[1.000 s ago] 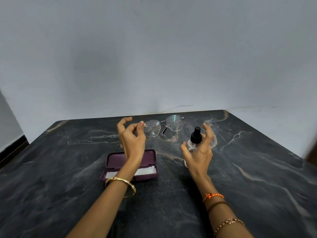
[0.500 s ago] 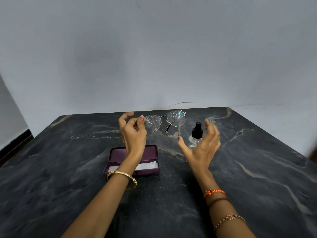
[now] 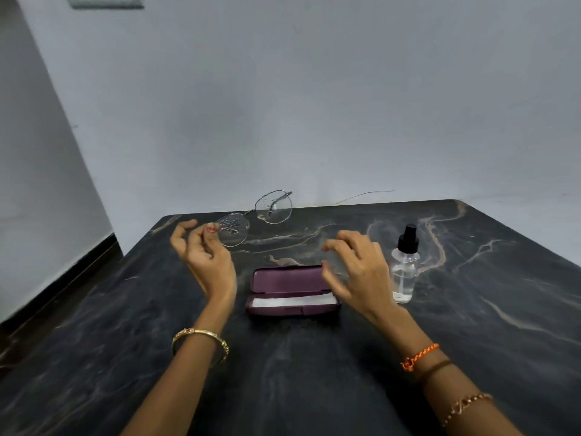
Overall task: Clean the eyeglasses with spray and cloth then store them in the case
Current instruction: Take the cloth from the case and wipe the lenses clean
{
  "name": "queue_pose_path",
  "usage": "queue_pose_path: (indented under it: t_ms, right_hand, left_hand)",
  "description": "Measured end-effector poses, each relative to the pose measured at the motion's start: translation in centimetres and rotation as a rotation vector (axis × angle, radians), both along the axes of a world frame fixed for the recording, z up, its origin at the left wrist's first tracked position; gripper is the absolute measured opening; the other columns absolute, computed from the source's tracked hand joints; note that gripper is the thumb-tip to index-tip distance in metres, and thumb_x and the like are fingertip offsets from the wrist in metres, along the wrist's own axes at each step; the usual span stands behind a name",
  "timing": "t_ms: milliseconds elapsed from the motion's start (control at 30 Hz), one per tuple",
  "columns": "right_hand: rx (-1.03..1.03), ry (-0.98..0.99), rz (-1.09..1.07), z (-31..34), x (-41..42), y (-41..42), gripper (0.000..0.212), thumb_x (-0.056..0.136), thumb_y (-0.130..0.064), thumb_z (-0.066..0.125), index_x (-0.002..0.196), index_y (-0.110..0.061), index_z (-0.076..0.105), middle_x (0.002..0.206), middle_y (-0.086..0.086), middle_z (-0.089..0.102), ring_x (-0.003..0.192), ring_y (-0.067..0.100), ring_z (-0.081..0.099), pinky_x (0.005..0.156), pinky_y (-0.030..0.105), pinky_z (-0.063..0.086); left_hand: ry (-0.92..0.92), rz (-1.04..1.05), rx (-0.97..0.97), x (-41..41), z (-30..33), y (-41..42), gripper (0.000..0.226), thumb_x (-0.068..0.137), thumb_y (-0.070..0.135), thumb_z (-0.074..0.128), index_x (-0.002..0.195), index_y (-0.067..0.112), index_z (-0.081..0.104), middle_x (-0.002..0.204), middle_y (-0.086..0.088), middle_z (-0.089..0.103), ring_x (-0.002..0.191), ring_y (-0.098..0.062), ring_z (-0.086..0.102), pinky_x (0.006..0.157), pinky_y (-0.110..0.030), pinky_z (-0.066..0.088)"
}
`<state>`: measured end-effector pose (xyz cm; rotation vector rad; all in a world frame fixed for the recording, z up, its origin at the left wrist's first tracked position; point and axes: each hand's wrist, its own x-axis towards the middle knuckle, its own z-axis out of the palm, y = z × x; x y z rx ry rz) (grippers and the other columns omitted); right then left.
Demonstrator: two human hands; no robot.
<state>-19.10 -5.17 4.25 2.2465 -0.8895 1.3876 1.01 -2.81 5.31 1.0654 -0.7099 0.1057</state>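
My left hand (image 3: 204, 256) pinches the wire-framed eyeglasses (image 3: 273, 210) by one end and holds them up above the far part of the table; both lenses carry droplets. My right hand (image 3: 358, 272) hovers with loosely spread fingers over the right end of the open maroon case (image 3: 283, 281) and holds nothing. A white cloth (image 3: 292, 301) lies in the case's front half. The clear spray bottle (image 3: 405, 272) with a black nozzle stands upright on the table just right of my right hand, apart from it.
The dark marble table (image 3: 314, 372) runs from the wall toward me. A grey wall stands behind it, and a thin wire (image 3: 364, 195) lies along the table's back edge. Floor shows at the left past the table's edge.
My right hand has moved left from the spray bottle to above the case. The bottle now stands alone. The view has swung left and tipped up; my left hand still holds the glasses.
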Motion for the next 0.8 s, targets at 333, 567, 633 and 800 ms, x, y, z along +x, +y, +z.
queue_pose_path:
  t_ms: [333, 567, 633, 800]
  right_hand:
    - [0.821, 0.318, -0.169, 1.5, 2.0, -0.9, 0.029, 0.068, -0.044, 0.074, 0.062, -0.021, 0.058, 0.067, -0.004, 0.059, 0.079, 0.019, 0.062, 0.063, 0.028, 0.043]
    - [0.866, 0.444, -0.313, 0.8, 1.6, -0.6, 0.032, 0.065, -0.049, 0.074, 0.061, -0.021, 0.058, 0.077, 0.002, 0.067, 0.078, 0.023, 0.062, 0.061, 0.029, 0.038]
    - [0.857, 0.48, -0.34, 0.6, 1.7, -0.4, 0.031, 0.066, -0.049, 0.073, 0.069, -0.019, 0.064, 0.086, 0.004, 0.069, 0.084, 0.025, 0.063, 0.062, 0.03, 0.038]
    - [0.862, 0.497, -0.351, 0.2, 2.1, -0.3, 0.028, 0.07, -0.042, 0.073, 0.08, -0.016, 0.066, 0.093, 0.007, 0.069, 0.088, 0.028, 0.062, 0.065, 0.032, 0.039]
  left_hand:
    - [-0.011, 0.058, 0.003, 2.3, -2.3, 0.8, 0.017, 0.088, -0.005, 0.044, 0.083, -0.01, 0.059, 0.108, -0.011, 0.034, 0.076, 0.016, 0.051, 0.07, -0.001, 0.041]
    - [-0.085, 0.041, 0.014, 2.7, -3.1, 0.2, 0.016, 0.086, -0.004, 0.044, 0.081, -0.009, 0.058, 0.106, -0.011, 0.034, 0.08, 0.008, 0.052, 0.073, -0.005, 0.043]
    - [-0.095, 0.029, 0.035, 2.6, -3.2, 0.2, 0.016, 0.086, -0.002, 0.044, 0.08, -0.009, 0.057, 0.107, -0.01, 0.035, 0.079, -0.001, 0.051, 0.074, -0.009, 0.045]
    - [-0.14, 0.047, 0.035, 2.3, -3.3, 0.3, 0.015, 0.086, -0.005, 0.045, 0.079, -0.01, 0.058, 0.105, -0.011, 0.035, 0.084, 0.013, 0.05, 0.074, -0.005, 0.042]
